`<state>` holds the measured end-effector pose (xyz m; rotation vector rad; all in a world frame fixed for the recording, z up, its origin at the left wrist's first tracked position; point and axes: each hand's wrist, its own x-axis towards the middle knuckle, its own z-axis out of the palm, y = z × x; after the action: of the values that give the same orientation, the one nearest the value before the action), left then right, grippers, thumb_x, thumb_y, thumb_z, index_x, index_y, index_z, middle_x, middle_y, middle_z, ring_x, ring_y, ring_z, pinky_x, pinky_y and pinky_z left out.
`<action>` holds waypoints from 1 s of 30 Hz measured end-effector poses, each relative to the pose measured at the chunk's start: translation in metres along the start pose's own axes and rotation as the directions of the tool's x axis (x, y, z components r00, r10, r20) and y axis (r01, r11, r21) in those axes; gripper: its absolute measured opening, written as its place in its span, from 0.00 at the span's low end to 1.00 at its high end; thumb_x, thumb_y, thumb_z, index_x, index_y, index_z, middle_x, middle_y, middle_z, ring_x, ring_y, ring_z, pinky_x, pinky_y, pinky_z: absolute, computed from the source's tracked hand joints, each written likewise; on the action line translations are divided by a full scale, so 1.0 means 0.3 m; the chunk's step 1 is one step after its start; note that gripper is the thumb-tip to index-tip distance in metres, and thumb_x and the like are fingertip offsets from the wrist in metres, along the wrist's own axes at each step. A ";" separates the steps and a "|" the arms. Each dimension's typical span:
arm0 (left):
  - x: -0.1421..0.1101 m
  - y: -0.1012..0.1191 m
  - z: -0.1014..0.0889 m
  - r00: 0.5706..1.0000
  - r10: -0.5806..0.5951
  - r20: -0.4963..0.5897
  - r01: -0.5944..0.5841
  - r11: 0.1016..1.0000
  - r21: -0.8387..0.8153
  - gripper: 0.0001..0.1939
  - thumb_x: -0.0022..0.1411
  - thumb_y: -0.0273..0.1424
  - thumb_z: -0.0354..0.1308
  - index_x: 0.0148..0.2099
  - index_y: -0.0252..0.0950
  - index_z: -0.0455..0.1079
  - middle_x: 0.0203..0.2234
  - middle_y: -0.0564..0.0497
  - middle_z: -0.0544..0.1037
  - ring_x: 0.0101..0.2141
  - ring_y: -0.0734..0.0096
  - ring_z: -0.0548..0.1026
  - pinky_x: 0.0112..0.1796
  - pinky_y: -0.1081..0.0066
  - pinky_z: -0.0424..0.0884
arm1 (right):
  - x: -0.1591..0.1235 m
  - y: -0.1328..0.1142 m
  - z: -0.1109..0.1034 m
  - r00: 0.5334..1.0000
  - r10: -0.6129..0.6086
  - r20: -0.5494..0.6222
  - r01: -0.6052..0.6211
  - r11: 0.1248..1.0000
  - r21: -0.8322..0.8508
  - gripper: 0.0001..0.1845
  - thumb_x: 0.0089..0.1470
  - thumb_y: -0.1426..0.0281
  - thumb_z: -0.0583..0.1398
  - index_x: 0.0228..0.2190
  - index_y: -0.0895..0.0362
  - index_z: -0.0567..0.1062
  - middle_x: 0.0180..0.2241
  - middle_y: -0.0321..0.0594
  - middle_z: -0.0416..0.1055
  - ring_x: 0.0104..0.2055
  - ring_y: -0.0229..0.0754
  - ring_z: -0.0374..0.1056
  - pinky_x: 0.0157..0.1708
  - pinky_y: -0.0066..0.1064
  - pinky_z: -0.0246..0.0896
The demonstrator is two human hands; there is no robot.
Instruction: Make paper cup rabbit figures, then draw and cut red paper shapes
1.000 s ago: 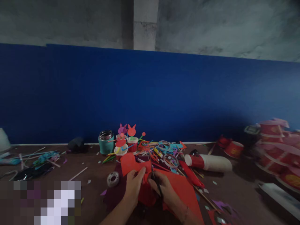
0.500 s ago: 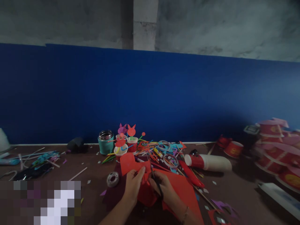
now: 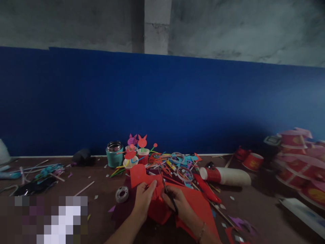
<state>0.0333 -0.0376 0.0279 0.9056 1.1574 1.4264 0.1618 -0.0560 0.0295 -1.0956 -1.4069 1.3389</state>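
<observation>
My left hand (image 3: 143, 200) pinches the upper edge of a red paper sheet (image 3: 195, 205) that lies on the brown table (image 3: 254, 210) near its front edge. My right hand (image 3: 179, 205) is closed on dark scissors (image 3: 169, 196), whose blades point away from me into the red paper between my two hands. Part of the sheet is hidden under both hands.
A roll of tape (image 3: 122, 194) lies left of my left hand. Behind are a teal jar (image 3: 114, 154), small cups with paper animal cutouts (image 3: 138, 150), coloured strips and rings (image 3: 177, 164), a lying stack of cups (image 3: 224, 176) and red cups at right (image 3: 299, 159). Blue wall behind.
Both hands have shifted slightly with the red paper; the scissors have moved a little forward along it. Everything else is unchanged.
</observation>
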 end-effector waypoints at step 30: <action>-0.004 -0.003 -0.006 0.993 0.024 0.113 -0.020 0.999 -0.034 0.23 0.43 0.49 0.63 0.20 0.34 0.63 0.09 0.58 0.65 0.10 0.84 0.54 0.14 0.79 0.45 | -0.001 0.004 -0.015 0.995 0.076 0.058 -0.075 0.997 -0.022 0.16 0.41 0.57 0.62 0.19 0.55 0.66 0.14 0.27 0.55 0.14 0.29 0.48 0.14 0.24 0.43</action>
<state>0.0321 -0.0391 0.0267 0.9658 1.0395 1.3895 0.1664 -0.0553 0.0285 -1.1403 -1.4363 1.4238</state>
